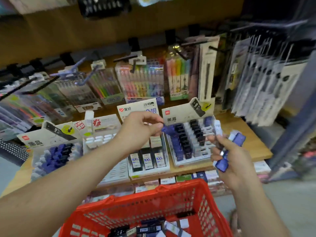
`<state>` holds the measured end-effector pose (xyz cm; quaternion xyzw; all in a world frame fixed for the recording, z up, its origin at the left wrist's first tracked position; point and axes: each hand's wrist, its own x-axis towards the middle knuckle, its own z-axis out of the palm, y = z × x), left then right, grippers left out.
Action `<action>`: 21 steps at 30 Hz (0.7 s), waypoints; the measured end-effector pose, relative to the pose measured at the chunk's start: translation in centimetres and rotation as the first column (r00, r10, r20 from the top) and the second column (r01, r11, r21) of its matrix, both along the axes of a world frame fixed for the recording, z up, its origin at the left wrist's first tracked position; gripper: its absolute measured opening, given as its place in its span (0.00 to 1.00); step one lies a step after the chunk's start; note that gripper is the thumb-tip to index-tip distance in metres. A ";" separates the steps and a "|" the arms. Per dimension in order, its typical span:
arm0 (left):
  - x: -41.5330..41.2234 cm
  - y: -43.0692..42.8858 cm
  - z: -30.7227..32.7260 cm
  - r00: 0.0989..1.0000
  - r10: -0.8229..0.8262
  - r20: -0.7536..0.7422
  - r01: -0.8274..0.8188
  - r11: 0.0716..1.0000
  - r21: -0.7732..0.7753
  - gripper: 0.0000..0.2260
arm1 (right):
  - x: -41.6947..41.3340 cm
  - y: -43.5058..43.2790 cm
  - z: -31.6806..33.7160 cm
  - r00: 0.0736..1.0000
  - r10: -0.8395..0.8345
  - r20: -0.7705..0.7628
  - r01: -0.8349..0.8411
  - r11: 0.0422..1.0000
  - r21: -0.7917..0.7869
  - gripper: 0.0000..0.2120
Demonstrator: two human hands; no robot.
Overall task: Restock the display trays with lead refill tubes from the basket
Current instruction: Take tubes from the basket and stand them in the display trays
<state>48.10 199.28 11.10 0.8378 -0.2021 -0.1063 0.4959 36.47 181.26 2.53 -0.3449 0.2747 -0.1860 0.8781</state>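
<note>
The step in hand looked like seating one lead refill in the right display tray (191, 161). The left hand (145, 127) reached over that tray's near-left corner, wrist bent down, its grip closed in a thumb-and-forefinger pinch on a single blue tube (168, 130), which hung just above the tray's left column of blue tubes. To do this well, the tube probably needed turning upright and lining up with a free slot in that blue column, not the black row beside it. It should then go straight down, so the neighbours were not tipped.

The right hand (229, 159) was held above the tray's right edge, palm turned inward, its grip clamped round a bundle of tubes (237, 137), blue and white ones fanned out at both ends. That fan looked loose. A firmer hold, or fewer tubes at once, would likely lower the chance of one slipping onto the shelf.

The red basket (153, 202) sat in front of and below the tray, and more loose tubes (147, 230) lay on its bottom. Motion blur hid which slots in the tray were free.
</note>
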 end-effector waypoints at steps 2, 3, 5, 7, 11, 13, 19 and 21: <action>0.2 -2.9 -0.6 0.997 -0.026 0.067 0.023 0.998 0.052 0.04 | -0.5 -1.8 -1.2 0.991 -0.135 -0.024 0.136 0.990 0.040 0.02; 0.2 -4.2 -1.1 0.995 -0.051 0.090 0.044 0.996 0.076 0.04 | -0.7 -2.4 -1.8 0.981 -0.188 -0.040 0.189 0.981 0.051 0.03; 0.3 -6.3 -2.5 0.980 -0.112 0.164 0.089 0.986 0.143 0.04 | -0.8 -3.1 -2.6 0.960 -0.272 -0.074 0.277 0.959 0.067 0.05; 0.3 -8.3 -3.6 0.957 -0.149 0.247 0.103 0.977 0.188 0.03 | -0.8 -3.3 -3.0 0.939 -0.326 -0.107 0.335 0.940 0.073 0.06; 0.9 -12.5 -4.7 0.916 -0.160 0.367 0.087 0.974 0.208 0.05 | -0.8 -3.0 -3.7 0.924 -0.356 -0.144 0.372 0.922 0.110 0.03; 1.8 -14.4 -5.7 0.879 -0.190 0.438 0.080 0.963 0.259 0.06 | -0.9 -2.9 -4.0 0.920 -0.363 -0.150 0.382 0.915 0.129 0.03; 4.0 -17.2 -8.7 0.836 -0.289 0.466 0.051 0.887 0.458 0.07 | -0.8 -3.4 -4.1 0.922 -0.361 -0.142 0.383 0.902 0.197 0.01; 4.3 -17.5 -8.8 0.817 -0.336 0.469 0.075 0.868 0.491 0.07 | -0.8 -3.5 -3.9 0.924 -0.356 -0.137 0.379 0.902 0.207 0.02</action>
